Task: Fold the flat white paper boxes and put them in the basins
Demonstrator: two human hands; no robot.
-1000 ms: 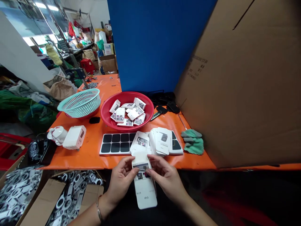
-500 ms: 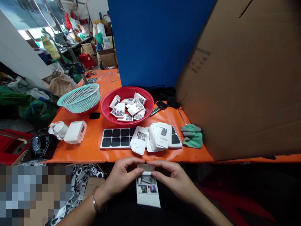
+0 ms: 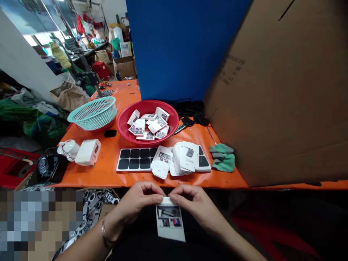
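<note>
Head camera shows the left hand (image 3: 138, 200) and the right hand (image 3: 194, 201) close together, each pinching the top end of one white box (image 3: 170, 219) between thumb and fingers. The white box hangs on the near side of the bench (image 3: 141, 178), in front of dark clothes (image 3: 152, 250). It could slip and fall, because only its top end is held and I see nothing under it. The thin card could also bend or tear if the thumbs push too hard or not evenly. The flat cards on the bench could slide off if an arm bumps them, since they sit near the edge. Now the counting: two hands, one held box, one red tub (image 3: 121, 128) with at least eight small boxes (image 3: 139, 127) in it, one pale green basket (image 3: 94, 115), one green glove (image 3: 223, 158), and two groups of flat cards, one left (image 3: 162, 163) and one right (image 3: 189, 156). The cards overlap, so I cannot count each one.
</note>
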